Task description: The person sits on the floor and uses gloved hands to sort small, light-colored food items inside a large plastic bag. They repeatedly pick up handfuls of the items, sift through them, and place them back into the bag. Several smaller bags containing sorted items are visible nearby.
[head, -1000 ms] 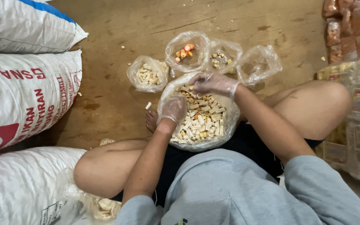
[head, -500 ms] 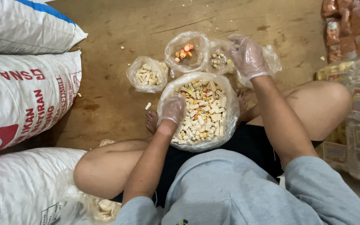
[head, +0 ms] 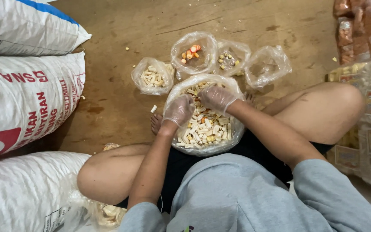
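I sit cross-legged on a wooden floor with a large clear plastic bag (head: 232,133) of pale stick-shaped snack pieces in my lap. Both hands wear thin clear plastic gloves. My left hand (head: 178,109) rests on the pieces at the bag's left side, fingers curled. My right hand (head: 217,98) is inside the bag's top, fingers bent down among the pieces; whether it grips any is hidden. Beyond lie small clear bags: one with pale sticks (head: 152,77), one with orange pieces (head: 190,52), one with small round bits (head: 228,60), and one nearly empty (head: 267,65).
Big white woven sacks (head: 26,99) with red and blue print are stacked at the left, one more (head: 22,193) at my left knee. Packaged snacks (head: 366,111) pile up at the right. Loose crumbs and a stray stick (head: 153,108) lie on the floor.
My right hand has come back from the nearly empty small bag at the far right into the large bag. My left hand stayed in the large bag.
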